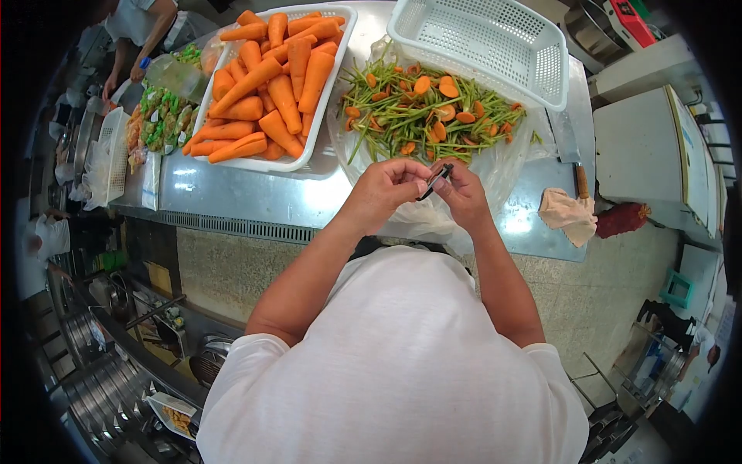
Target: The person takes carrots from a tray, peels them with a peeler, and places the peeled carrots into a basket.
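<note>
Both of my hands meet above the near edge of the steel table, in front of a plastic bag (502, 182) with cut green stems (394, 104) and carrot ends (447, 87) on it. Between them is a small black tool that looks like a peeler (435, 182), tilted. My right hand (466, 199) is closed round it, thumb on its side. My left hand (384, 193) pinches at its other side with thumb and forefinger; the fingertips partly hide it. To the left, whole peeled carrots (282, 97) fill a white basket (332, 85).
An empty white perforated basket (483, 42) stands at the back. On the right are a cleaver (568, 139), a beige cloth (568, 214) and a dark red bundle (622, 220). Bagged vegetables (166, 120) and a plastic bottle (174, 76) lie left. Another person's arm (158, 27) shows at upper left.
</note>
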Motion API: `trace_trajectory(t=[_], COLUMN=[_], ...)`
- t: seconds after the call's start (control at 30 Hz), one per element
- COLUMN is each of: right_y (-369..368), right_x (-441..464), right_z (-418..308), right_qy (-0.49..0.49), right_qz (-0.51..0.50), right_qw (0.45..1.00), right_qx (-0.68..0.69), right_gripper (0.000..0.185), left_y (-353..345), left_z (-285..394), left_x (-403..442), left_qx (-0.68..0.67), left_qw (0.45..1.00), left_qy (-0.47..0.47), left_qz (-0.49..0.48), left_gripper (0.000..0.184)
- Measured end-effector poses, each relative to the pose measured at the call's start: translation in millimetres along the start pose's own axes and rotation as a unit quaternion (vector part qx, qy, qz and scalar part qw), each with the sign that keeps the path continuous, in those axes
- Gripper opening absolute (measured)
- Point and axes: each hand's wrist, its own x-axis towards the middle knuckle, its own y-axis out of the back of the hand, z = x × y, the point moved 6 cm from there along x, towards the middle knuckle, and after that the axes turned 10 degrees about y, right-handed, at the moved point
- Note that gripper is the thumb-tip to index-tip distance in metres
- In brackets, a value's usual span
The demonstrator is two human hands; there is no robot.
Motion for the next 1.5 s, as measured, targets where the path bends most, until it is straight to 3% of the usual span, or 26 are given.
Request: trace_trajectory(t=[0.1,0.5,0.77,1.0,1.5], right_y=[-6,-16,-24,-28,-30], right_x=[0,0,1,3,-1], right_z=[-2,12,2,0,10], right_qy=[-0.023,-0.028,-0.031,0.006,-0.026], right_qz=[-0.006,-0.070,-0.088,-0.094,-0.087], right_qw=[0.994,0.976,0.973,0.982,0.982], right_qx=[0.103,0.203,0.210,0.162,0.164], right_gripper=[0.027,0.028,0.026,0.027,0.026], left_y=[-1,-2,0,1,4], left_z=[0,1,3,3,-3], left_x=[0,0,-3,-7,-5], left_qx=[0.016,0.041,0.106,0.080,0.061], left_qw=[1.000,0.998,0.994,0.996,0.998], left_qy=[0.005,0.041,0.042,0.023,0.013], left_qz=[0.000,-0.019,0.000,0.003,0.002], left_gripper=[0.020,0.018,0.019,0.017,0.017])
